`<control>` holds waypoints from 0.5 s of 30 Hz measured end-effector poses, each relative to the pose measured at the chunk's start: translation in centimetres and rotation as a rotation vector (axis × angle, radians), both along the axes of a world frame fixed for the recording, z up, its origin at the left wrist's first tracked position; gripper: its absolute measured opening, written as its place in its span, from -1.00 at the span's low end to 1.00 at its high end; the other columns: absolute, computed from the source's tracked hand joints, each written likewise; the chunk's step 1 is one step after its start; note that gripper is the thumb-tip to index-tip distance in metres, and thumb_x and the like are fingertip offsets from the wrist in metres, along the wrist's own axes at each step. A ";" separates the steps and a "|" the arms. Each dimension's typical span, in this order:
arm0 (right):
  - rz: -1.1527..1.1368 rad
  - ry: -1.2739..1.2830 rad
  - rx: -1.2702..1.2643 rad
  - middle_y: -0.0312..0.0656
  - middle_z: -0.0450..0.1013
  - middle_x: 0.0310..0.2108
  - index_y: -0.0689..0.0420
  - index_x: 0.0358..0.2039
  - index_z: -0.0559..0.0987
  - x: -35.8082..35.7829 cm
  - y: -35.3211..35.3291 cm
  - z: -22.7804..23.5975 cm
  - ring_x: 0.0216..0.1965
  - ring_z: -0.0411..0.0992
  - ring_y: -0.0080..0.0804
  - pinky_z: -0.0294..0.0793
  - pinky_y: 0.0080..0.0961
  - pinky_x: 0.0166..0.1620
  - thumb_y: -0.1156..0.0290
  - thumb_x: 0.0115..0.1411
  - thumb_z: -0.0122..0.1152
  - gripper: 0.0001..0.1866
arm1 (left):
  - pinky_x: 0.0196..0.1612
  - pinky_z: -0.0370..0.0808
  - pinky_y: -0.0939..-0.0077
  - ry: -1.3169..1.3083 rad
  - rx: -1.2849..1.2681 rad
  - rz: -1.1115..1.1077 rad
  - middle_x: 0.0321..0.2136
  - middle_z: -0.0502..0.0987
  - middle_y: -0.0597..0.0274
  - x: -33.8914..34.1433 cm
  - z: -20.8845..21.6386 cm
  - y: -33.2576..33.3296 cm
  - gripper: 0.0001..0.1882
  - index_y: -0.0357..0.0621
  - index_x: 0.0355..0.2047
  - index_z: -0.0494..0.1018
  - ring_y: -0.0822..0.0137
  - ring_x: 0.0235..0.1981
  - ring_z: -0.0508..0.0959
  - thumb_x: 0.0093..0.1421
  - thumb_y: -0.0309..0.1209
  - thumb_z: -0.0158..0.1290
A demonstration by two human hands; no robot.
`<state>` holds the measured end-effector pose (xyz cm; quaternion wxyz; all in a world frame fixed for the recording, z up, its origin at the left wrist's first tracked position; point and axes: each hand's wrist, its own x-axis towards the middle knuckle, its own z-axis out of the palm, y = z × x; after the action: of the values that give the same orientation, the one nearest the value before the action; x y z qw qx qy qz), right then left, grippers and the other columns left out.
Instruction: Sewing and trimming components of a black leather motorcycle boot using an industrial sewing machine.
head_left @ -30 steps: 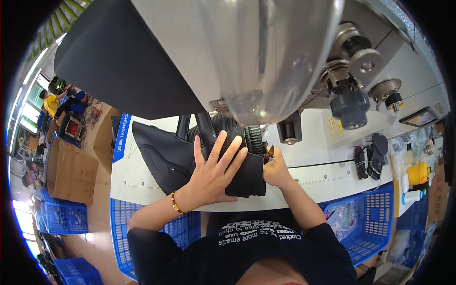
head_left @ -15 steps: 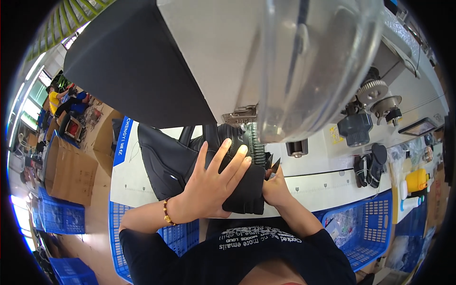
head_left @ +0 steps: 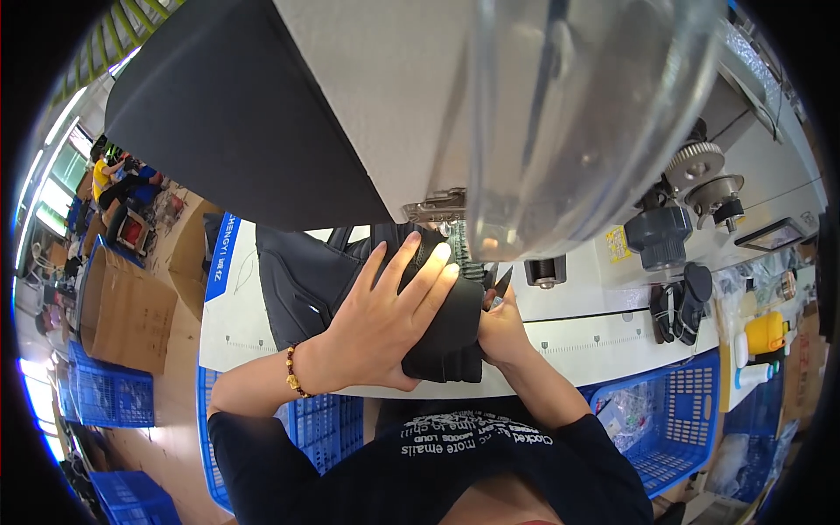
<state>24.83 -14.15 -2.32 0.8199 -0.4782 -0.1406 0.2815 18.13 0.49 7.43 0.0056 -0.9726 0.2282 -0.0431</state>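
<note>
Under the head of a large white sewing machine (head_left: pixel 385 105) lies a black, leather-like sewn piece (head_left: pixel 302 282) with seams and straps; I cannot tell its exact kind. My left hand (head_left: pixel 385 315) rests flat on it, fingers spread toward the machine's metal presser foot (head_left: pixel 435 208). At the piece's right edge my right hand (head_left: pixel 503 331) is closed around small thread snips (head_left: pixel 502 283), their dark pointed blades sticking up past the fingers. A clear plastic guard (head_left: pixel 577 131) hides part of the needle area.
Blue baskets (head_left: pixel 700 398) stand below the pale table edge (head_left: pixel 604 346) on both sides. A black strapped object (head_left: pixel 682 302) lies on the table at right, near a yellow container (head_left: pixel 764 333). Cardboard boxes (head_left: pixel 131 311) and a seated person (head_left: pixel 103 179) are at left.
Both hands and the black piece have shifted slightly up and left in view, and the surroundings have shifted a little too. The grip on the snips looks the same.
</note>
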 end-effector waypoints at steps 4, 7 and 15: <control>0.017 -0.006 0.024 -0.18 0.40 -0.39 0.29 -0.24 0.31 0.5 0.1 0.2 -0.41 0.41 -0.53 0.44 -0.64 -0.41 0.58 -0.01 0.10 -0.71 | 0.06 0.13 0.02 -0.028 -0.075 -0.024 -0.05 0.17 -0.07 0.3 -0.4 -0.1 0.07 -0.35 0.00 0.15 -0.17 0.06 0.12 -0.58 -0.09 0.28; -0.012 0.021 0.038 -0.20 0.40 -0.39 0.28 -0.21 0.32 1.0 0.3 -0.2 -0.41 0.41 -0.53 0.43 -0.64 -0.41 0.60 -0.01 0.08 -0.69 | 0.08 0.11 0.02 -0.012 -0.147 -0.025 -0.07 0.17 -0.08 0.7 -0.1 0.0 0.05 -0.36 0.00 0.13 -0.20 0.05 0.12 -0.56 -0.13 0.27; -0.052 -0.043 0.074 -0.30 0.41 -0.46 0.24 -0.35 0.42 1.3 0.4 1.1 -0.45 0.37 -0.65 0.37 -0.70 -0.43 0.57 -0.03 0.11 -0.82 | 0.06 -0.01 -0.21 -0.067 -0.263 0.031 -0.03 0.13 -0.13 0.1 -2.2 -0.2 0.01 -0.35 0.03 0.11 -0.22 0.11 0.04 -0.48 -0.18 0.23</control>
<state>26.13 -13.74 -1.26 0.8410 -0.4568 -0.1559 0.2444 18.21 0.28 5.24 -0.1137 -0.9664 0.2053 -0.1048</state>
